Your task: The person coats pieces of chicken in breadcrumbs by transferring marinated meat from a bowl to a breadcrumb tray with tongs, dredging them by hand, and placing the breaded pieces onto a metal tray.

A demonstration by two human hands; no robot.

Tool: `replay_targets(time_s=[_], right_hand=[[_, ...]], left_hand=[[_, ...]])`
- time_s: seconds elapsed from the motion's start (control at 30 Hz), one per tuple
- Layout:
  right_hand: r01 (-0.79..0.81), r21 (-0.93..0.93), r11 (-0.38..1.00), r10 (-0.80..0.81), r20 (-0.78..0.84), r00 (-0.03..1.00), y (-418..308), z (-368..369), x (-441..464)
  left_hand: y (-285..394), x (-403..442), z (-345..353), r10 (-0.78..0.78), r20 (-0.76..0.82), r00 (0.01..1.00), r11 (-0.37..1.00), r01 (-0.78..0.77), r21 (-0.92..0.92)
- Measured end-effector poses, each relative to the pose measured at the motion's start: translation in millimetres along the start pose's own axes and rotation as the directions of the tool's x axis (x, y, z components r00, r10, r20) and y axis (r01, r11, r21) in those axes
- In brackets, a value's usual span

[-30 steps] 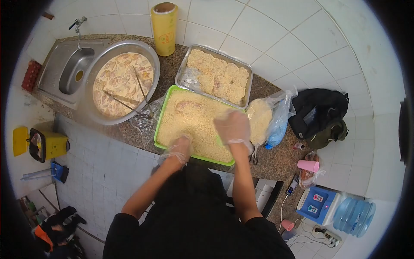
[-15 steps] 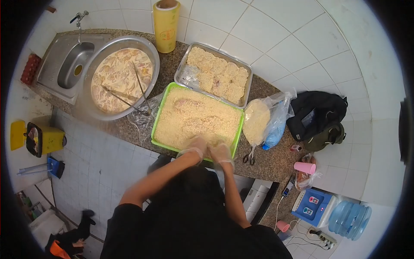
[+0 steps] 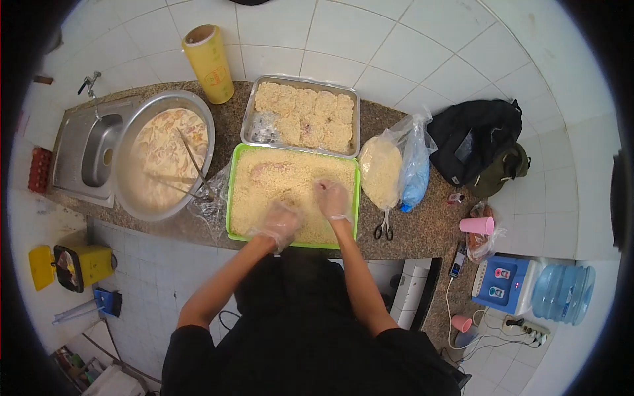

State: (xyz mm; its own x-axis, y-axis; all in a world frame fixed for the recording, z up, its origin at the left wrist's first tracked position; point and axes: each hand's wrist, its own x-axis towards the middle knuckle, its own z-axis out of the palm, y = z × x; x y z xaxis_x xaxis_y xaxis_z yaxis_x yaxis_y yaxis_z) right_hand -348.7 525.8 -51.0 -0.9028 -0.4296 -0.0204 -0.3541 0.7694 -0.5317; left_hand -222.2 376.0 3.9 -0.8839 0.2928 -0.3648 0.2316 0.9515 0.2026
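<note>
A green tray (image 3: 229, 198) full of pale crumbs (image 3: 317, 166) lies on the counter before me. My left hand (image 3: 280, 222), in a clear plastic glove, is in the crumbs near the tray's front; it is blurred and its fingers are unclear. My right hand (image 3: 332, 200), also gloved, is over the right half with its fingers curled; what they hold, if anything, is hidden. A crumb-covered pinkish piece (image 3: 272, 173) lies at the tray's upper left. Behind, a metal tray (image 3: 246, 125) holds several coated pieces (image 3: 305, 119).
At the left, a metal bowl (image 3: 122, 187) holds pieces in creamy liquid with tongs (image 3: 191, 153), beside a sink (image 3: 99, 155). A yellow film roll (image 3: 211, 66) stands behind. To the right are a crumb bag (image 3: 380, 168), scissors (image 3: 383, 231), a black bag (image 3: 465, 142) and a pink cup (image 3: 477, 226).
The camera view has shifted. My hands, close together at the tray's front edge half a second ago, are now farther into the crumbs, the right one farther from the edge.
</note>
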Motion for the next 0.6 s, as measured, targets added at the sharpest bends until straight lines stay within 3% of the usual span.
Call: replay_targets(time_s=[0.07,0.1,0.17,0.2,0.27,0.37,0.47,0.6], right_hand=[[0.029,0.190,0.981,-0.031,0.011,0.999,31,46,9],[0.007,0.187,0.982,-0.027,0.102,0.994,34,42,18],[-0.031,0.172,0.985,-0.020,0.287,0.958,44,27,35],[-0.029,0.188,0.982,-0.013,0.220,0.975,45,23,30],[0.005,0.207,0.978,-0.021,0.080,0.997,47,12,30],[-0.258,0.608,0.751,0.237,0.117,0.964,45,10,14],[-0.197,0.606,0.771,0.208,0.052,0.977,51,21,6],[-0.089,0.306,0.948,0.093,0.002,0.996,49,5,7]], left_hand=[[2,23,8,-0.158,-0.210,0.965,0.984,0.172,0.050],[-1,36,17,-0.225,-0.315,0.922,0.964,0.257,0.062],[-26,66,54,-0.293,-0.424,0.857,0.955,0.278,-0.099],[-33,68,56,-0.328,-0.470,0.819,0.944,0.276,-0.179],[-33,65,64,-0.289,-0.564,0.774,0.943,0.332,-0.027],[-28,68,60,-0.243,-0.610,0.754,0.945,0.326,0.027],[-22,97,48,-0.180,-0.631,0.754,0.963,0.267,0.045],[-30,122,79,-0.116,-0.533,0.838,0.964,0.223,0.142]])
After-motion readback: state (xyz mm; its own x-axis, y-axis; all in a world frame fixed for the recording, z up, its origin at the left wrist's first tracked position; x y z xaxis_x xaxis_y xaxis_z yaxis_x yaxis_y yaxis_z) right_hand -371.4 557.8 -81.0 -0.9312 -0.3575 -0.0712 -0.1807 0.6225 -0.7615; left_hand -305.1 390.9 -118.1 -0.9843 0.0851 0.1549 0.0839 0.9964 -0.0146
